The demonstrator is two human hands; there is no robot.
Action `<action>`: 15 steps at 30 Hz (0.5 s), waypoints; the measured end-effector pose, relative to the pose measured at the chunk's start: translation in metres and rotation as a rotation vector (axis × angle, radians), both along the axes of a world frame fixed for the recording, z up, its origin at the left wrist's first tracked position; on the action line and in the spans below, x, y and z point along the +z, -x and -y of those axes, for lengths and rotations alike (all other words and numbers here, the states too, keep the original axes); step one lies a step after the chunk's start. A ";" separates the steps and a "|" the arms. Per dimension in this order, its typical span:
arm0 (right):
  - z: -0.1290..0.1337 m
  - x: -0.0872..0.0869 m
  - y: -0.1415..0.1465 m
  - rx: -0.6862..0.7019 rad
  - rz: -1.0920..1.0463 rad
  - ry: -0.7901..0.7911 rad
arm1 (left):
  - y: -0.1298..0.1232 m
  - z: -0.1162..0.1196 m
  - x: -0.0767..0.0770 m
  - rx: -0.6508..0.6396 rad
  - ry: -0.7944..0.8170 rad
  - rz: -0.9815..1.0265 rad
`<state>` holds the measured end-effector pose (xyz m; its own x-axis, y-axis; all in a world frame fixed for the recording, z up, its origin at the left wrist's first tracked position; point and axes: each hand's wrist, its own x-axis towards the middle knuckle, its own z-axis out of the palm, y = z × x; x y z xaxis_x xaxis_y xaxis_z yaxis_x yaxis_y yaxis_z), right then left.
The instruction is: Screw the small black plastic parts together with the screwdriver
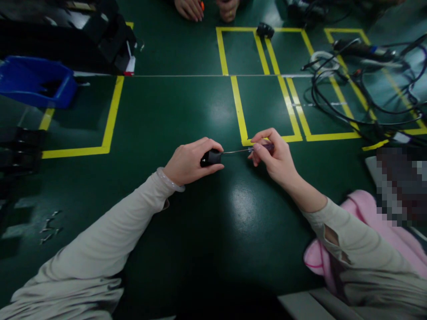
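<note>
My left hand (193,161) grips a small black part (212,158) near the middle of the green table. My right hand (271,155) has its fingers closed round the dark handle of a screwdriver (237,151). The thin metal shaft points left, and its tip meets the right side of the black part. Whether the tip sits in a screw is too small to tell. Both hands are above the table, a short way apart, with the shaft bridging them.
A blue bin (40,84) and black equipment (100,40) stand at left. Several small screws (50,227) lie lower left. Cables (333,104) coil at right, above a pink cloth (363,209). Another person's hands (190,8) rest at the far edge, near a small black part (265,30).
</note>
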<state>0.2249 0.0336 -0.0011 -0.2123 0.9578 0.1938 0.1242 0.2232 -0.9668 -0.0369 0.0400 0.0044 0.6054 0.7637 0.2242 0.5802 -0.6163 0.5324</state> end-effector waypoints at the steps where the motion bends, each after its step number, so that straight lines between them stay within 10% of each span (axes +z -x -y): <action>1: 0.000 0.000 0.000 -0.003 0.001 0.002 | 0.000 0.000 0.000 0.000 -0.001 -0.002; 15: 0.000 0.001 0.000 -0.001 0.017 0.042 | 0.000 0.000 0.001 0.008 0.020 -0.014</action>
<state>0.2253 0.0335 -0.0004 -0.2139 0.9654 0.1493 0.1413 0.1818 -0.9731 -0.0372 0.0402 0.0056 0.6025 0.7726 0.2003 0.5922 -0.6010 0.5367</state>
